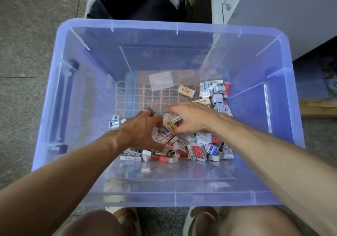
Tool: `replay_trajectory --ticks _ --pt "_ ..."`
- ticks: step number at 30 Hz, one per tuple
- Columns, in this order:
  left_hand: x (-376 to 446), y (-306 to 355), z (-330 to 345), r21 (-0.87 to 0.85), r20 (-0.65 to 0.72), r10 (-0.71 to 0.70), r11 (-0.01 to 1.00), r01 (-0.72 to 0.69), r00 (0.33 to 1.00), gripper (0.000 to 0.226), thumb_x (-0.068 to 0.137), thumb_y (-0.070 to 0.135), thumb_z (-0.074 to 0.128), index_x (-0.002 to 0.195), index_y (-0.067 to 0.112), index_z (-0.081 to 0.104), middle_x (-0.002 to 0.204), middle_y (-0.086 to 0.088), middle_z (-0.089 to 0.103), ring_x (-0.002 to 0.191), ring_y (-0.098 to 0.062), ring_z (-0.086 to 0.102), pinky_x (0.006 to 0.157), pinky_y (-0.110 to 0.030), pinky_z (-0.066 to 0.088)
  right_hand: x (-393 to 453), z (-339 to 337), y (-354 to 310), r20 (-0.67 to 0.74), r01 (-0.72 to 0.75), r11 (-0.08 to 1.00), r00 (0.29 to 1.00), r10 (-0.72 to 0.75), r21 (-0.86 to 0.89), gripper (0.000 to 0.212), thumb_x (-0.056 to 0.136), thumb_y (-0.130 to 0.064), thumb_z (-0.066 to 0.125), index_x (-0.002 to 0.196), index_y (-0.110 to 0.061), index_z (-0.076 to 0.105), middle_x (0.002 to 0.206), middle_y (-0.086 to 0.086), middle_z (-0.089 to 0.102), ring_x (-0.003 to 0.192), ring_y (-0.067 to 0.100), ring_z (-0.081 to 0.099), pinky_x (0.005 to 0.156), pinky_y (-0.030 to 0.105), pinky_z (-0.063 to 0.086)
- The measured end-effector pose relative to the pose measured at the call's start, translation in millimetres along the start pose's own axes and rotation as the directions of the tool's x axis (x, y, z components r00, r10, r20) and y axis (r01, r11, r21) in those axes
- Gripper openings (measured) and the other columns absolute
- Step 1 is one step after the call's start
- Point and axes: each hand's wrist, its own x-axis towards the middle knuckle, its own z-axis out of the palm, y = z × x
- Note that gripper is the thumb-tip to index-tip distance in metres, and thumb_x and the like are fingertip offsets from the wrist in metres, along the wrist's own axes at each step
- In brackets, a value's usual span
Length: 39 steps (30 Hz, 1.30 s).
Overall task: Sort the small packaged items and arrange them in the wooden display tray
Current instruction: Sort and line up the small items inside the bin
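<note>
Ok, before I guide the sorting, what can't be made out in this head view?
- Wooden display tray: none shows in the head view.
- Left hand: its fingertips are buried in the pile of small boxes, so its grip is hidden.
- Right hand: grips tan boxes, count hidden by its fingers.
- Box print: too small to read.
- Paper slip under the blue bin: blurred by the plastic.

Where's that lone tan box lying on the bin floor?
In the head view, the tan box lies on the bin floor's far right, just left of the far-corner heap.
</note>
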Motion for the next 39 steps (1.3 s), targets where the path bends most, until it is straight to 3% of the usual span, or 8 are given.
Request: replay_trajectory --ticks 6,9,16,22,25,29,33,39 --pt "5.6 -1.7 -3.3 -0.004 -0.02 0.05 0.999 -0.05 0.999 0.035 0.08 0.043 0.072 0.11 0.027 0.067 0.097 0.0 0.061 0.078 -0.017 0.059 0.065 -0.025 0.045 9.3 3.6 0.7 -0.031 -0.005 0.998 1.0 0.006 0.057 0.054 0.088 -0.022 0.074 0.138 -0.028 0.053 0.133 0.002 0.055 0.113 0.018 0.056 0.092 0.035 0.049" --pt "4.7 -4.9 -6.0 -0.174 -0.022 -0.014 0.985 0.01 1.0 0.023 0.082 0.033 0.071 0.104 0.027 0.067 0.082 0.006 0.064 0.068 -0.009 0.059 0.056 -0.018 0.042 8.5 5.3 4.2 -0.102 -0.01 0.99 0.995 0.025 0.143 0.043 0.085 -0.021 0.076 0.123 -0.025 0.057 0.114 -0.003 0.054 0.104 0.016 0.052 0.079 0.032 0.042" --pt "9.3 -17.2 -21.4 -0.709 -0.011 -0.302 0.675 0.206 0.953 0.009 0.089 0.02 0.069 0.096 0.021 0.063 0.07 -0.003 0.067 0.045 -0.002 0.055 0.043 -0.015 0.041 12.4 -15.2 12.5 -0.101 -0.119 0.825 0.973 0.208 0.553 0.03 0.09 -0.022 0.074 0.112 -0.021 0.053 0.102 -0.002 0.059 0.076 0.008 0.056 0.055 0.023 0.04" --pt "30.7 -26.6 -29.6 -0.926 -0.098 -0.53 0.359 0.118 0.842 0.015 0.095 0.009 0.061 0.108 0.013 0.054 0.09 -0.01 0.068 0.066 -0.016 0.071 0.057 -0.029 0.059 55.7 -13.0 2.4 -0.182 -0.127 0.571 0.873 0.452 0.811 0.016 0.092 -0.02 0.072 0.1 -0.02 0.059 0.094 0.004 0.073 0.08 0.017 0.07 0.071 0.032 0.057" --pt "46.7 -36.7 -30.4 -0.936 -0.161 -0.607 0.345 0.075 0.778 0.02 0.093 0.002 0.063 0.103 0.014 0.051 0.092 -0.014 0.067 0.064 -0.018 0.069 0.052 -0.025 0.057 76.4 -7.9 -6.0 -0.169 -0.121 0.493 0.848 0.502 0.861 0.018 0.089 -0.023 0.074 0.081 -0.022 0.058 0.096 0.01 0.075 0.09 0.026 0.073 0.087 0.047 0.059" --pt "50.3 -45.0 -29.6 -0.904 -0.166 -0.672 0.396 0.16 0.722 0.032 0.085 0.007 0.073 0.109 0.018 0.053 0.103 -0.008 0.067 0.077 -0.017 0.07 0.063 -0.031 0.06 81.5 -8.3 -10.2 -0.177 -0.127 0.465 0.812 0.556 0.876 0.015 0.088 -0.019 0.075 0.078 -0.015 0.065 0.088 0.01 0.075 0.083 0.027 0.074 0.083 0.048 0.06" --pt "45.1 -43.1 -30.7 -0.973 -0.028 -0.663 0.189 0.13 0.748 0.036 0.086 -0.001 0.07 0.117 0.008 0.054 0.09 -0.006 0.067 0.051 -0.008 0.068 0.043 -0.018 0.05 76.2 -8.2 -7.5 -0.148 -0.169 0.469 0.812 0.565 0.867 0.01 0.093 -0.016 0.07 0.084 -0.013 0.067 0.079 0.006 0.074 0.074 0.019 0.075 0.076 0.037 0.063" --pt "46.9 -44.2 -29.8 -0.964 0.054 -0.588 0.18 0.195 0.807 0.02 0.083 -0.004 0.071 0.099 0.007 0.066 0.1 -0.015 0.073 0.082 -0.025 0.073 0.07 -0.033 0.062 71.7 -10.2 -14.0 -0.097 -0.169 0.527 0.893 0.439 0.833 0.004 0.096 -0.013 0.064 0.093 -0.015 0.066 0.087 0.005 0.073 0.071 0.013 0.071 0.063 0.026 0.059"
